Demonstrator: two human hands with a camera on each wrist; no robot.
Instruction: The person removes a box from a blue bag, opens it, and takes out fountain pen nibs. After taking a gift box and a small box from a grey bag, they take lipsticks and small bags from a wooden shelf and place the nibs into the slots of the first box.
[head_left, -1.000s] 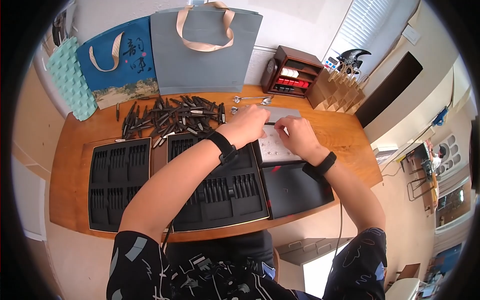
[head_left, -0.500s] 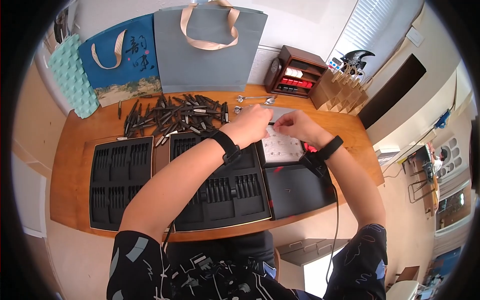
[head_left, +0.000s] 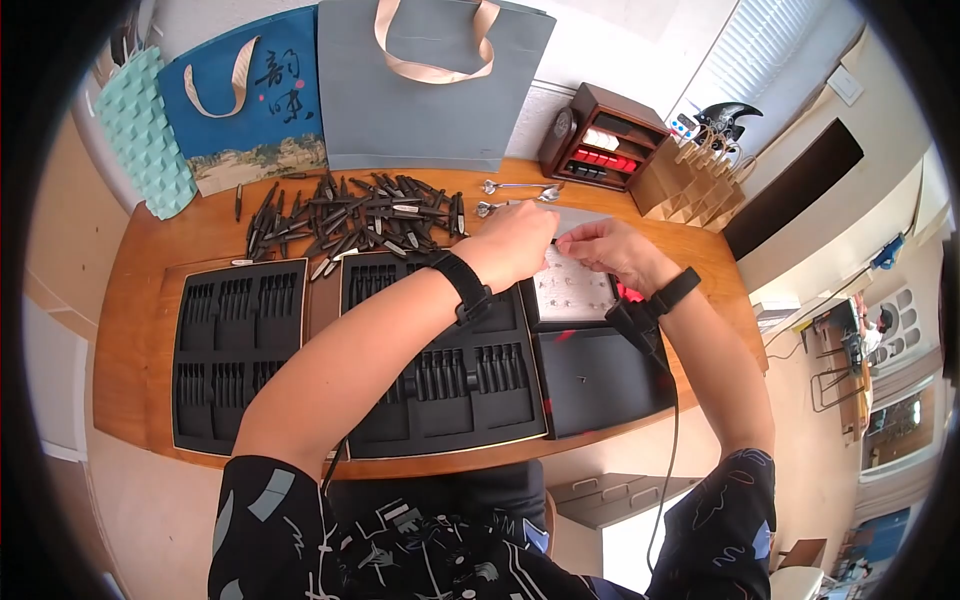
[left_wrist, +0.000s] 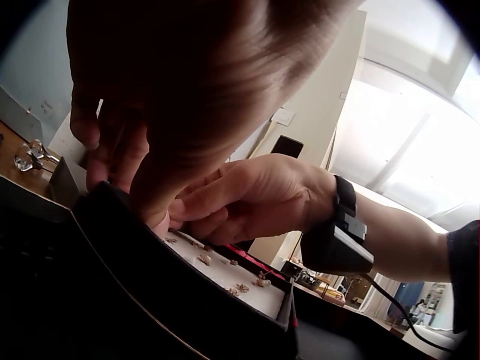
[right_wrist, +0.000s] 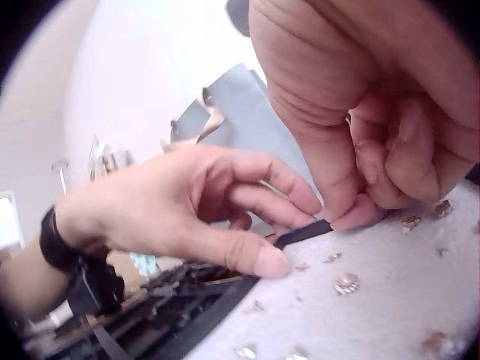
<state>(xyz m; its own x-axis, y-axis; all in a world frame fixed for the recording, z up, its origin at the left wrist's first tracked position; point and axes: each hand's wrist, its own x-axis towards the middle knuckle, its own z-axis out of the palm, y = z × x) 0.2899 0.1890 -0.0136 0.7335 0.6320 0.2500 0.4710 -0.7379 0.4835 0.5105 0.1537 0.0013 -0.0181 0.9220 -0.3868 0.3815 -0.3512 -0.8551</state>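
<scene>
The jewellery pad (right_wrist: pixel 367 322) is white, the ornaments (right_wrist: pixel 346 283) rosy gold and silvery, the neighbouring tray (head_left: pixel 610 405) black. A grey gift bag (head_left: pixel 430 125) has peach ribbon handles (head_left: pixel 435 74); the black shirt (head_left: pixel 245 545) bears grey-and-white patterns.

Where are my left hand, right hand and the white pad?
Left hand (head_left: pixel 512 243), head view: back of the hand.
Right hand (head_left: pixel 622 253), head view: back of the hand.
White pad (right_wrist: pixel 367 321), right wrist view: bare top surface.
</scene>
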